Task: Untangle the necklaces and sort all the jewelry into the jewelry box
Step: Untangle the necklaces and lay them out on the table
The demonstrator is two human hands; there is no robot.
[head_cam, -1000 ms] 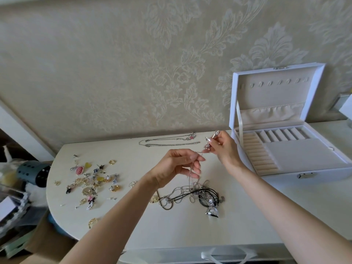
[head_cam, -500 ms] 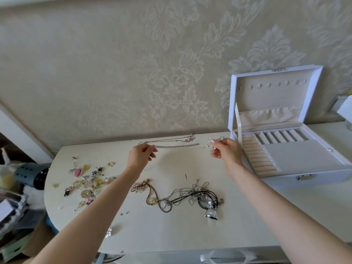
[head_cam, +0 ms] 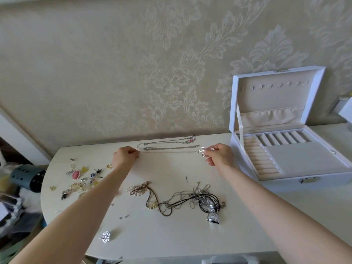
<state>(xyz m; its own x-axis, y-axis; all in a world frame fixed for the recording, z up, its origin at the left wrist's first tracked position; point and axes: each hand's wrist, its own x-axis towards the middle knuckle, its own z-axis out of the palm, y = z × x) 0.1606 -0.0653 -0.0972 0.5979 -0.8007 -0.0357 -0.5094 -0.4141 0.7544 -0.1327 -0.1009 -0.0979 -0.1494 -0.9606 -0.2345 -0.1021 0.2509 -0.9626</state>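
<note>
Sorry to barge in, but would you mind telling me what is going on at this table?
A person holds a thin silver necklace stretched between both hands at the back of the table: the left hand pinches one end, the right hand the pendant end. Two other necklaces lie straight just behind it. A tangle of necklaces lies nearer, small pieces sit left, and the jewelry box stands open at right.

I saw one silver chain [head_cam: 168, 151] pulled straight beside two laid-out necklaces [head_cam: 167, 145], a tangled heap [head_cam: 182, 202] nearer, loose trinkets [head_cam: 82, 180] left, white jewelry box [head_cam: 266, 100] open right.
</note>
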